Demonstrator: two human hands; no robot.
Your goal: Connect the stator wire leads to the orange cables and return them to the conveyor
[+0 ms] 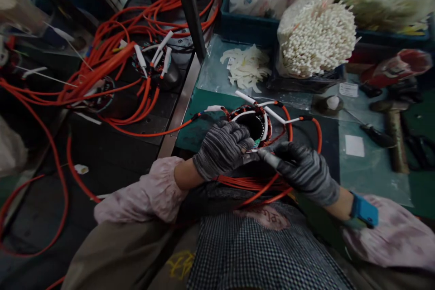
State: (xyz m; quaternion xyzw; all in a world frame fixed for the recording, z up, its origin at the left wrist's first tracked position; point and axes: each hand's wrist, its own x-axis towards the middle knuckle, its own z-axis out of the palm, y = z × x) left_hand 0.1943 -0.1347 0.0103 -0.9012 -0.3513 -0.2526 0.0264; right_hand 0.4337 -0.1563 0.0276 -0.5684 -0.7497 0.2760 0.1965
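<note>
Logged from my remote post: 1 grey knit-gloved left hand, gripping a round orange-wired motor stator; 1 grey knit-gloved right hand, closed around a slim grey tool handle just beside it.

Left glove and right glove: grey knit, dark coating on the fingers. Left sleeve cover and right sleeve cover: pale pink, blotched print, gathered cuffs. Blue wristband on right wrist. Black-and-white checked apron over khaki cloth bearing yellow scribble.
</note>
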